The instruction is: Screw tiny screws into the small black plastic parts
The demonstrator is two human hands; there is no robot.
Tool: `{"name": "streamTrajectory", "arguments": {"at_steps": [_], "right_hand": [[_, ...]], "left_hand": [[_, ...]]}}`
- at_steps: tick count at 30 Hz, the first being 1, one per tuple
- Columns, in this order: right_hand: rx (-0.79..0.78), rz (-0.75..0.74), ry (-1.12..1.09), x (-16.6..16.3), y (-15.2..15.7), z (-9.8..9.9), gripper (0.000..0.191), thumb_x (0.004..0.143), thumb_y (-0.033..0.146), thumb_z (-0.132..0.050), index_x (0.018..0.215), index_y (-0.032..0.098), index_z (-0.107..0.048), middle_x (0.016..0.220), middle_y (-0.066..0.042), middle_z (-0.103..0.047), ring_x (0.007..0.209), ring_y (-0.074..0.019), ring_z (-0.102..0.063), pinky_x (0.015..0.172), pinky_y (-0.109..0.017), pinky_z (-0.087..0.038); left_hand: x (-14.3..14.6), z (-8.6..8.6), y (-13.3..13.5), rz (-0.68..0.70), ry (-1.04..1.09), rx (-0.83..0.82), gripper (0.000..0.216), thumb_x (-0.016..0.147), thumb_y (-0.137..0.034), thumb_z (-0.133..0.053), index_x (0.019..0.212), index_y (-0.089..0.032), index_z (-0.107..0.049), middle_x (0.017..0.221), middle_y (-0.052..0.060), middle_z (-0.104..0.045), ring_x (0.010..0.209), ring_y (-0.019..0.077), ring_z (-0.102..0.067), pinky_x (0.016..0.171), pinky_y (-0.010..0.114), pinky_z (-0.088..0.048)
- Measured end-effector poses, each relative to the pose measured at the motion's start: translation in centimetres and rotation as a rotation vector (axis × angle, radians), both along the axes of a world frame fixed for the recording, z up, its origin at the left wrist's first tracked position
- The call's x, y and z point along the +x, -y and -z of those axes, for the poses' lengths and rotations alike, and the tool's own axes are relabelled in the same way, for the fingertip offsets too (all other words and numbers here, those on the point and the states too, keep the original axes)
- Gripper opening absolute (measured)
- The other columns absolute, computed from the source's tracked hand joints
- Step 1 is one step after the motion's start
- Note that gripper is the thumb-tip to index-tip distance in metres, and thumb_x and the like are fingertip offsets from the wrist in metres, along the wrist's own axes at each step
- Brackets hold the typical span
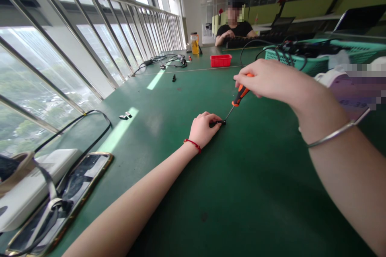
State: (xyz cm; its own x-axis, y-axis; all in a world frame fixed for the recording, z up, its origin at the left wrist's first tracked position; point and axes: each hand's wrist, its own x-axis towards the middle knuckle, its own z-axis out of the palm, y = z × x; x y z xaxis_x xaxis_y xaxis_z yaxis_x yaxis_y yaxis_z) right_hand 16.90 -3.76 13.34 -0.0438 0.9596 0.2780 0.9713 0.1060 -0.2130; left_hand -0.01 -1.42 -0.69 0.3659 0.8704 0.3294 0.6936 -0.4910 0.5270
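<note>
My left hand (202, 128) rests on the green table (241, 192), fingers curled round a small black part (217, 123) that it pins to the surface. My right hand (265, 80) is closed on the orange-and-black handle of a screwdriver (239, 96). The screwdriver slants down to the left, and its thin metal tip meets the black part right beside my left fingers. A red string sits on my left wrist and a silver bangle on my right.
A phone (72, 192), a white box and a black cable lie at the near left by the window railing. Two small dark pieces (125, 116) lie left of my hands. Further back are a red tray (220, 60), a teal basket (301, 62) of cables, a drink jar and a seated person.
</note>
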Motion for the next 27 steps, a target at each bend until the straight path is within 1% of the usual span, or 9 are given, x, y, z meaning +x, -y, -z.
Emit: {"name": "streamTrajectory", "arguments": {"at_steps": [2,4,10,13,15,18,22,25,27], "right_hand": [[0.009,-0.042,-0.043,0.21,-0.28,0.19,0.023,0.077,0.040,-0.048,0.083,0.023,-0.063,0.072,-0.006,-0.060,0.064,-0.0223,-0.056,0.064,-0.038,-0.042],[-0.002,-0.054,-0.072,0.25,-0.45,0.30,0.024,0.075,0.039,-0.051,0.089,0.023,-0.063,0.074,-0.006,-0.061,0.063,-0.0214,-0.056,0.063,-0.036,-0.043],[-0.114,-0.002,-0.095,0.22,0.03,0.06,0.039,0.085,0.048,-0.036,0.078,0.022,-0.064,0.058,-0.007,-0.058,0.056,-0.0217,-0.055,0.062,-0.037,-0.042],[-0.048,-0.054,-0.088,0.52,-0.26,0.20,0.027,0.080,0.041,-0.046,0.089,0.023,-0.064,0.066,-0.006,-0.061,0.062,-0.0221,-0.057,0.062,-0.036,-0.042],[0.003,-0.086,-0.079,0.64,-0.58,0.35,0.027,0.075,0.038,-0.052,0.096,0.023,-0.063,0.072,-0.005,-0.063,0.067,-0.0226,-0.058,0.063,-0.035,-0.043],[-0.005,-0.073,-0.067,0.57,-0.70,0.42,0.025,0.076,0.041,-0.050,0.086,0.022,-0.064,0.065,-0.006,-0.061,0.065,-0.0229,-0.058,0.061,-0.035,-0.043],[-0.028,0.003,-0.035,0.46,-0.36,0.33,0.035,0.083,0.046,-0.041,0.068,0.022,-0.062,0.055,-0.007,-0.054,0.063,-0.0247,-0.058,0.063,-0.038,-0.043],[-0.017,-0.027,-0.063,0.58,-0.53,0.43,0.022,0.078,0.039,-0.048,0.081,0.024,-0.064,0.066,-0.006,-0.060,0.063,-0.0229,-0.058,0.063,-0.036,-0.043],[0.003,-0.070,-0.087,0.56,-0.77,0.50,0.025,0.074,0.036,-0.053,0.092,0.023,-0.062,0.076,-0.005,-0.063,0.063,-0.0208,-0.058,0.061,-0.034,-0.043]], "left_hand": [[0.03,-0.05,0.02,-0.003,-0.001,-0.002,0.017,0.079,-0.024,-0.058,0.090,-0.022,-0.071,0.086,0.002,-0.062,0.082,0.0166,-0.058,0.077,0.028,-0.049],[0.04,-0.09,0.01,-0.002,-0.001,-0.002,0.017,0.079,-0.024,-0.058,0.090,-0.022,-0.071,0.086,0.002,-0.062,0.083,0.0165,-0.058,0.077,0.028,-0.049],[0.04,-0.12,0.01,-0.004,-0.007,-0.011,0.017,0.079,-0.025,-0.058,0.090,-0.023,-0.071,0.086,0.002,-0.062,0.083,0.0164,-0.059,0.077,0.028,-0.049],[0.02,-0.11,0.04,-0.007,-0.008,-0.013,0.017,0.079,-0.024,-0.058,0.090,-0.023,-0.071,0.086,0.002,-0.062,0.083,0.0163,-0.059,0.077,0.028,-0.049],[0.01,-0.10,0.07,-0.007,-0.007,-0.011,0.017,0.079,-0.024,-0.058,0.090,-0.023,-0.071,0.086,0.002,-0.062,0.083,0.0164,-0.059,0.077,0.028,-0.049],[0.01,-0.08,0.07,-0.007,-0.008,-0.013,0.017,0.079,-0.025,-0.058,0.090,-0.023,-0.071,0.086,0.002,-0.062,0.083,0.0164,-0.059,0.077,0.028,-0.049],[0.02,-0.08,0.05,-0.005,-0.003,-0.011,0.017,0.079,-0.025,-0.058,0.091,-0.024,-0.071,0.085,0.002,-0.062,0.083,0.0163,-0.059,0.077,0.028,-0.049],[0.02,-0.10,0.04,-0.006,-0.002,-0.011,0.017,0.079,-0.025,-0.058,0.090,-0.023,-0.071,0.085,0.002,-0.062,0.082,0.0164,-0.058,0.077,0.028,-0.049],[0.02,-0.09,0.02,-0.007,-0.005,-0.009,0.017,0.079,-0.025,-0.058,0.090,-0.023,-0.071,0.086,0.002,-0.062,0.083,0.0165,-0.058,0.077,0.028,-0.049]]}}
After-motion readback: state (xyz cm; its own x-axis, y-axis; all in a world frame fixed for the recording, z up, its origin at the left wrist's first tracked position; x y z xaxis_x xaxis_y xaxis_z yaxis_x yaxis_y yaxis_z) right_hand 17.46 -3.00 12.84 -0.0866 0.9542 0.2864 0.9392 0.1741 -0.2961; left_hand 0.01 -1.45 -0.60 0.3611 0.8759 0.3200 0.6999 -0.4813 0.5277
